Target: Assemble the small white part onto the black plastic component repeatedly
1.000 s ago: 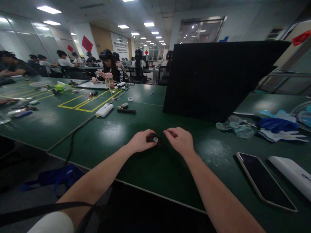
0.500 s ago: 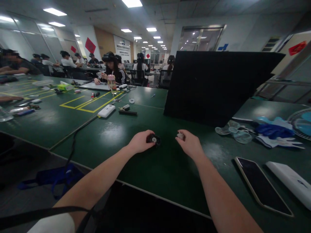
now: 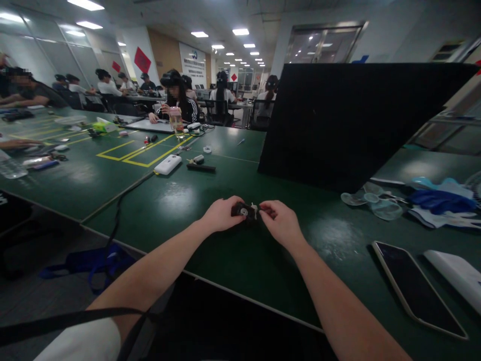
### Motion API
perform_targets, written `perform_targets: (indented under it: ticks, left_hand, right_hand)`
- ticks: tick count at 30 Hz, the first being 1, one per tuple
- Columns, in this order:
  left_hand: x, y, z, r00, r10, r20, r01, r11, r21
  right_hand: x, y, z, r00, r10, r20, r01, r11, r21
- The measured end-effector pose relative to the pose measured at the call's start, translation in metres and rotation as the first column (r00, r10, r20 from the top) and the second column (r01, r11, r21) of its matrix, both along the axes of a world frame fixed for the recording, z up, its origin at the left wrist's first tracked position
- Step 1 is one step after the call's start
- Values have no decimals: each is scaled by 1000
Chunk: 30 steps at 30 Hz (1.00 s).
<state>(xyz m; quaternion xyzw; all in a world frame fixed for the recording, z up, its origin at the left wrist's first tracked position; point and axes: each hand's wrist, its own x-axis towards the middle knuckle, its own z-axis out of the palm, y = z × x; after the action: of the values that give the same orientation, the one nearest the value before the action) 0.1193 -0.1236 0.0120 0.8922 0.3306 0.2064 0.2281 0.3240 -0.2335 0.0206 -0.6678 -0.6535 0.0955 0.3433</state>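
Note:
My left hand (image 3: 221,214) is closed around a small black part (image 3: 238,208) with a pale round disc on its near face. A small light-grey piece (image 3: 254,211) is at the right end of that black part. My right hand (image 3: 281,220) has its thumb and fingers curled together at the right side of the light-grey piece, which shows just beyond the fingertips. Whether the two small parts are joined is too fine to make out. Both hands are low over the dark green table (image 3: 225,255).
A large black panel (image 3: 330,125) stands behind my right hand. To the right are a phone (image 3: 417,288), a white power bank (image 3: 456,276), gloves (image 3: 443,200) and clear plastic pieces (image 3: 372,200). A white device (image 3: 168,164) and a dark bar (image 3: 201,168) lie left. Several people sit beyond.
My right hand has moved left with the light-grey piece, bringing it up to the black part in my left hand. The whole view has shifted slightly.

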Motion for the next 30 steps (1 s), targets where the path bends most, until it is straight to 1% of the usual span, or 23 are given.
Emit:
perform_targets:
  ticks: [2, 3, 5, 8, 10, 13, 17, 19, 22, 24, 27, 30]
  left_hand:
    - [-1, 2, 1, 999, 40, -27, -39, 999, 38]
    - [-1, 3, 2, 997, 68, -34, -66, 996, 61]
    - [-3, 7, 1, 990, 139, -31, -135, 986, 96]
    - [-5, 11, -1, 977, 213, -19, -211, 974, 88]
    - [-6, 13, -3, 978, 206, -20, -204, 976, 76]
    - [-5, 12, -5, 987, 159, -21, -158, 986, 57]
    - [-4, 9, -5, 993, 116, -22, -115, 993, 28]
    - [-3, 8, -4, 995, 98, -13, -98, 995, 20]
    - [-3, 7, -4, 997, 75, -5, -74, 997, 15]
    - [-2, 5, -5, 998, 58, -3, -58, 998, 12]
    - [-2, 4, -6, 999, 30, 14, -30, 1000, -10]
    - [-1, 3, -6, 999, 12, 31, -11, 999, -31]
  right_hand:
    - [0, 1, 1, 994, -37, 103, 36, 999, 16]
    - [0, 3, 0, 987, -32, 157, 32, 999, 4]
    - [-2, 9, -4, 971, 24, 239, -8, 998, -68]
    - [-5, 18, -11, 953, 97, 288, -44, 982, -186]
    - [-6, 23, -11, 945, 106, 309, -41, 977, -209]
    - [-2, 24, -9, 943, 54, 328, 13, 980, -199]
    - [5, 19, -7, 959, -105, 262, 160, 967, -197]
    - [5, 16, -5, 970, -147, 195, 178, 972, -156]
    - [0, 13, -2, 983, -161, 84, 160, 987, 12]
    - [-5, 12, 0, 990, -137, 21, 134, 984, 114]
    - [-14, 11, 0, 998, -54, -36, 59, 985, 163]
    - [-18, 11, -1, 1000, 1, -20, 2, 983, 184]
